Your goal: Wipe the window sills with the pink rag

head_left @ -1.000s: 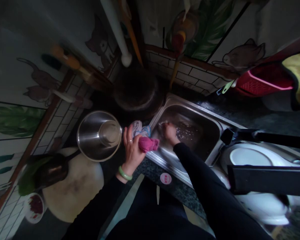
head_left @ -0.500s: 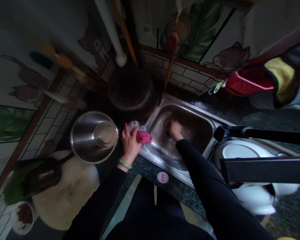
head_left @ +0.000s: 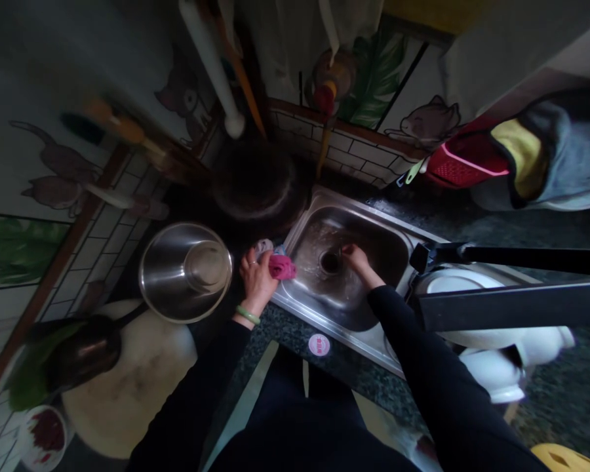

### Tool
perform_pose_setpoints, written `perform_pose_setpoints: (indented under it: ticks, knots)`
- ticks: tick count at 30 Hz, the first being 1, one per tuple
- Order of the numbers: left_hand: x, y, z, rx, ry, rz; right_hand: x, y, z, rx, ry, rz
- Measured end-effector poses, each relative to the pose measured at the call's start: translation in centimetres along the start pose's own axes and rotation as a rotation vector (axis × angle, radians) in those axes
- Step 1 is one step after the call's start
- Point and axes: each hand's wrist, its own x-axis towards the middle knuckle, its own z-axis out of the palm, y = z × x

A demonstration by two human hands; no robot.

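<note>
Here, left hand point(head_left: 259, 280) (ringed) touches pink cloth point(head_left: 282, 267).

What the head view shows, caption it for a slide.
Right hand near the drain of a metal sink; left hand at a pink cloth.

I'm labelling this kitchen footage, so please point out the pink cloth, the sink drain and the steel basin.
Pink cloth point(head_left: 282, 267): head view, on the middle of its bunched folds.
Sink drain point(head_left: 330, 263): head view, on its dark opening.
Steel basin point(head_left: 161, 269): head view, on its inner wall.
</note>
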Motion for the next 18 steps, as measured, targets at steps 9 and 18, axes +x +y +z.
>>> perform_pose_setpoints:
  ticks: [9,18]
  knots:
    - [0.1,0.2,0.1,0.007,-0.008,-0.008,-4.2,1.3,-1.5,0.878,-0.283,-0.014]
    - [0.1,-0.1,0.5,0.035,-0.004,0.004,-3.8,3.0,1.1,0.964,-0.324,0.145]
